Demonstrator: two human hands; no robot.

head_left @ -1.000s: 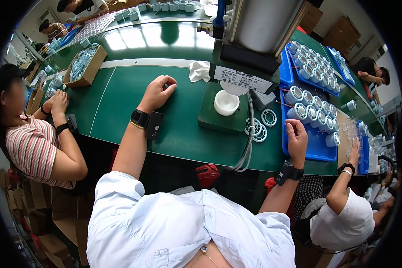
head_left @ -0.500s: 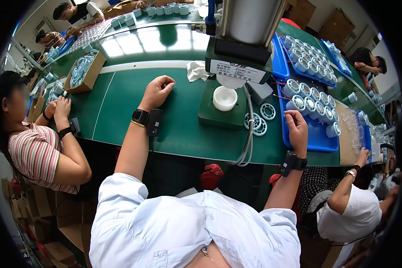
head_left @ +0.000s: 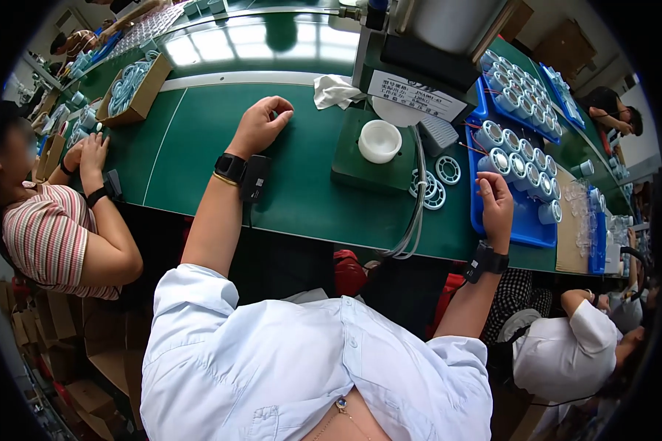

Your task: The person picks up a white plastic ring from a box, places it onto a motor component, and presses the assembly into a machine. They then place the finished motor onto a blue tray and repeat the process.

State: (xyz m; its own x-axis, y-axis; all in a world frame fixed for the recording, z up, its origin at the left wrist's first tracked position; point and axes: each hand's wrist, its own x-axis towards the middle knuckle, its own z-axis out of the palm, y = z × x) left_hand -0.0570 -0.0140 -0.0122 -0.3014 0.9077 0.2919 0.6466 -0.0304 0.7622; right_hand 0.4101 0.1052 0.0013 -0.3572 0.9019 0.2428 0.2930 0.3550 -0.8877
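Note:
My left hand [head_left: 261, 126] is above the green bench top, left of the press, its fingers curled in toward the thumb and nothing visible in them. Beside the blue tray's [head_left: 518, 237] left edge is my right hand [head_left: 496, 204], its fingers loosely bent and a little apart, holding nothing I can see. Between the hands, a white round cup [head_left: 380, 142] sits on the press's green base [head_left: 346, 163]. Several pale slotted rings [head_left: 447, 170] lie right of that base, near my right hand. Light-blue cylindrical housings [head_left: 549, 213] stand in rows in the tray.
The press head [head_left: 419, 73] overhangs the cup, and grey cables [head_left: 419, 220] run down over the bench edge. A white cloth [head_left: 336, 91] lies behind. A carton of coiled cables [head_left: 136, 92] stands far left. People sit close at left [head_left: 59, 235] and right [head_left: 563, 342].
The view has shifted, so the press appears farther right. My right fingers have loosened slightly; my left hand stays nearly in place. The person at right has drawn an arm back from the bench.

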